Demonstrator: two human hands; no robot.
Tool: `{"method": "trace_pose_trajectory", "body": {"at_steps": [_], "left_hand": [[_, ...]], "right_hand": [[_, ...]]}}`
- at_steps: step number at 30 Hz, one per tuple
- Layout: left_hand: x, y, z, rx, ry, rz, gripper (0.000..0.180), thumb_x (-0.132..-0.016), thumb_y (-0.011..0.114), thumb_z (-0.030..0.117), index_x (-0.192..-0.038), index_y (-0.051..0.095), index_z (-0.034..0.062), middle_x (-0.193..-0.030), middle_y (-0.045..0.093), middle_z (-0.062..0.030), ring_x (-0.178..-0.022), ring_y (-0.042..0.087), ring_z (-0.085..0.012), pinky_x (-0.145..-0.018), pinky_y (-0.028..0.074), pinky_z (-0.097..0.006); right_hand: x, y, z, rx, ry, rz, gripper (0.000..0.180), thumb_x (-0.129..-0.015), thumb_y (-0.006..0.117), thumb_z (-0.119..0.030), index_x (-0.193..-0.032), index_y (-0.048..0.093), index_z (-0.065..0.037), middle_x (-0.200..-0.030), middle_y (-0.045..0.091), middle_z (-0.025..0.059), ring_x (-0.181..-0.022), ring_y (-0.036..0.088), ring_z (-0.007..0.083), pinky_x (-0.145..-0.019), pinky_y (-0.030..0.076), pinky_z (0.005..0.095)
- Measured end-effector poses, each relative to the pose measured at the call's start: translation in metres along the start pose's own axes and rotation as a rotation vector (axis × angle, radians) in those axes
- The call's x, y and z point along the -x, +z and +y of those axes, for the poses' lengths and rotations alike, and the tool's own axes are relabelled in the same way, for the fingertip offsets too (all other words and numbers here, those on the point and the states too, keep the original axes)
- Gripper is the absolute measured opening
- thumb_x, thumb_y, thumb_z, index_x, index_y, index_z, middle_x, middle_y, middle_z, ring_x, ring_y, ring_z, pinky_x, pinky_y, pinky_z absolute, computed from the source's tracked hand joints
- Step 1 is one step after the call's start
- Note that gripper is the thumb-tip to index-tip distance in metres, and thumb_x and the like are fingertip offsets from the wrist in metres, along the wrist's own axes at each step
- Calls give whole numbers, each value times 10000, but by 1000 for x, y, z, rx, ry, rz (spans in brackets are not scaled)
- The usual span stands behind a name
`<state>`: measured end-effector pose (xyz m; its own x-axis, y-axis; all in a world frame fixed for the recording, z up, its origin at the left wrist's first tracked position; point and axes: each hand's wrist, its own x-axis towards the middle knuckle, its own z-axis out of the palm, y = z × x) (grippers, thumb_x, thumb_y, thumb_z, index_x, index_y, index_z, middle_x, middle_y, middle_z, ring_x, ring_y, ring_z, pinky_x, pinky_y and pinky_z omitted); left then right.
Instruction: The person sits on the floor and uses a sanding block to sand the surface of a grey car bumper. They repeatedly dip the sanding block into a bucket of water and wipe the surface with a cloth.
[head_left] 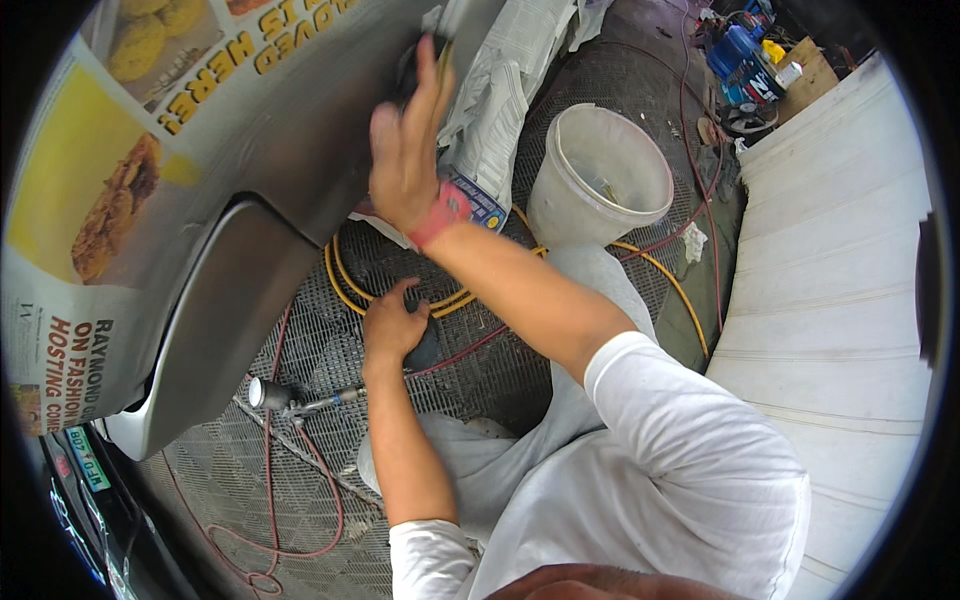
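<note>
My right hand (405,165), with a pink band (443,214) at the wrist, is raised beside a grey vehicle body panel (320,145). Its fingers are stretched out and slightly blurred, close to the panel's edge. A dark patch or object (407,75) shows behind the fingertips; I cannot tell which. Lower down, my left hand (392,328) is curled over a dark rounded thing (426,348), mostly hidden by the fingers. Printed newspaper (130,190) covers the panel's upper left, and more paper (500,110) hangs beyond my right hand.
A white bucket (600,175) stands right of my right forearm. A spray gun (300,408) lies on the grated mat (300,350). Yellow hose (345,285) and red hose (340,510) cross the floor. A white wall (830,240) bounds the right; blue containers (740,60) stand far right.
</note>
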<state>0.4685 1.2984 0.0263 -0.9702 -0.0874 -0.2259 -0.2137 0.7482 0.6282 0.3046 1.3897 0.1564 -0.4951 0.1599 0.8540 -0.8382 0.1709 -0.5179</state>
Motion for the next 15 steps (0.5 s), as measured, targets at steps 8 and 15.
{"method": "trace_pose_trajectory", "body": {"at_steps": [8,15], "left_hand": [[-5,4,5,-53,8,-12,494,-898,767,289,-1363,705,136,-1072,764,-284,-1072,738,-434,-957,577,-503],[-7,13,12,-61,27,-35,513,-873,760,283,-1362,710,136,-1083,763,-287,-1079,736,-436,-965,575,-515]], "right_hand": [[37,-16,11,-3,-12,-165,822,-1036,541,-254,-1637,146,144,-1679,141,420,-1575,139,583,-1302,104,593],[43,-17,13,59,-20,-204,880,-1075,484,-404,-1619,122,185,-1679,161,391,-1565,189,543,-1295,121,575]]}}
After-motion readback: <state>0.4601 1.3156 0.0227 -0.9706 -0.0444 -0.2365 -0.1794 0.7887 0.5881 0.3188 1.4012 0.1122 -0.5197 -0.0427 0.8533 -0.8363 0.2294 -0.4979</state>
